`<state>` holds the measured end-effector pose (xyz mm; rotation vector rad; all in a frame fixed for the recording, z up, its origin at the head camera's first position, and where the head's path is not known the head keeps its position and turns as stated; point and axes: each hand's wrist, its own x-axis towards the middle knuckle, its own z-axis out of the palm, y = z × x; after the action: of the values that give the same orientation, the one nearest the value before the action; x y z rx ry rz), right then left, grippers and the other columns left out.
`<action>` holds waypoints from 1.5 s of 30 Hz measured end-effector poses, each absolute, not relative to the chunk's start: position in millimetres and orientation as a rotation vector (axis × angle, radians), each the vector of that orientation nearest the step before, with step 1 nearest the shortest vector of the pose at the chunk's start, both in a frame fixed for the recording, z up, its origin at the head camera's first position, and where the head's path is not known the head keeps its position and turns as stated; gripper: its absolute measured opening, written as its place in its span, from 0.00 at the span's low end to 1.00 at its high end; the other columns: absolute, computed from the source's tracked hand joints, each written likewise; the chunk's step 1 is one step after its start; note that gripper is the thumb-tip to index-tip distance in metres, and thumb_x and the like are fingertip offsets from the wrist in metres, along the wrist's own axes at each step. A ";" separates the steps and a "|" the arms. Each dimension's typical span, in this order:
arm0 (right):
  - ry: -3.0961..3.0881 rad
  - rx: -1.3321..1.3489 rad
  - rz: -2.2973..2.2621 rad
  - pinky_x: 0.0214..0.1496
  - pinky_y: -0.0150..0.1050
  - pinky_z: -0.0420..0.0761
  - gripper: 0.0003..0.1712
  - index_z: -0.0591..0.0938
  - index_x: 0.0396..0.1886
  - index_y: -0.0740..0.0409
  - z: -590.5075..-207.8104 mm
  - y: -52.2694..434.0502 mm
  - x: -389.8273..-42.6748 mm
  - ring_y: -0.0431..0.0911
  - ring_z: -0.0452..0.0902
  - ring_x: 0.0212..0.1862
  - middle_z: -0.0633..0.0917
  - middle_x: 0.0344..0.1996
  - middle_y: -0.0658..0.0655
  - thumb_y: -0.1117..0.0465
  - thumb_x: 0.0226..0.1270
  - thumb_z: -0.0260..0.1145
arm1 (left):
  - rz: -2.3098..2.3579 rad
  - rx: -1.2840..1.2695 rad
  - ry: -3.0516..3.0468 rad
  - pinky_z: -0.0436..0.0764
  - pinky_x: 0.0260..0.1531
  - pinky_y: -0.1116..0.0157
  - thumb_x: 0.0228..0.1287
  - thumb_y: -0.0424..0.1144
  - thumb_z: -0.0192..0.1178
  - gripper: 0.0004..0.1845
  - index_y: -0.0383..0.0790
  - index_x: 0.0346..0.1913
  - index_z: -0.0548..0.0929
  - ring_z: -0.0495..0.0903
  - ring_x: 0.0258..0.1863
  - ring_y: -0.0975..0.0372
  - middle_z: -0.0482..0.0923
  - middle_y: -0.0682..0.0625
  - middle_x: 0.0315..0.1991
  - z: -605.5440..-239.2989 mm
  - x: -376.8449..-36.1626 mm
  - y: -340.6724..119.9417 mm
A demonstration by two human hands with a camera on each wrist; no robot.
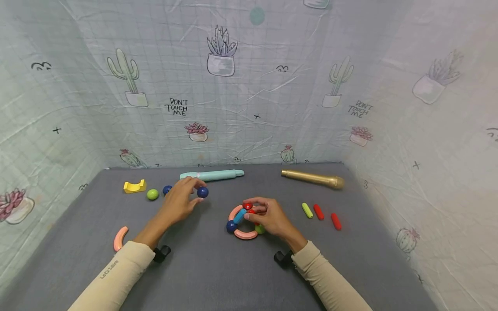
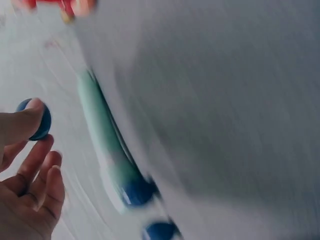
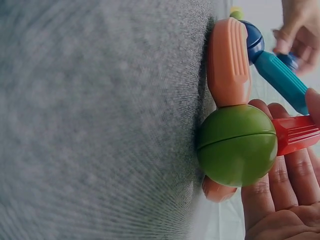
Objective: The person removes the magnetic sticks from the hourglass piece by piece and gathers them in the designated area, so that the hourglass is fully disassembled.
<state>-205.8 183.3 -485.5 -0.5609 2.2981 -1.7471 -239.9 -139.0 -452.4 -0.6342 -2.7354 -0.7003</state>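
My left hand [image 1: 180, 201] pinches a dark blue ball [image 1: 202, 192] between thumb and fingertips, above the table at left. The left wrist view is blurred but shows the same blue ball [image 2: 45, 122]. My right hand [image 1: 271, 217] is at a ring of curved pink magnetic sticks [image 1: 246, 235], joined by a blue ball [image 1: 231, 226], a green ball [image 3: 237, 145] and a red ball [image 1: 247, 205]. A light-blue stick [image 3: 282, 82] and a red stick [image 3: 296, 135] slant up from the ring. My right thumb and fingers pinch these sticks where their upper ends come together.
Further left are a yellow curved block [image 1: 134, 186], a green ball [image 1: 152, 194], another blue ball [image 1: 167, 190] and a loose pink stick [image 1: 120, 238]. A mint wand [image 1: 218, 175] and gold microphone [image 1: 313, 178] lie behind. One yellow-green [image 1: 307, 210] and two red sticks [image 1: 318, 211] lie right.
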 end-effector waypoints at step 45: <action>2.582 -0.592 -1.527 0.43 0.33 0.85 0.19 0.89 0.52 0.53 -486.5 205.9 -194.9 0.46 0.85 0.41 0.90 0.42 0.55 0.60 0.62 0.82 | -0.823 -0.937 -3.019 0.82 0.45 0.57 0.62 0.45 0.79 0.22 0.43 0.56 0.85 0.81 0.43 0.59 0.83 0.49 0.46 -454.4 -203.3 -82.6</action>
<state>-194.9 205.9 -486.5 -0.5917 2.5824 -1.5273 -203.3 -82.6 -454.4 -0.9372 -3.0188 -0.8229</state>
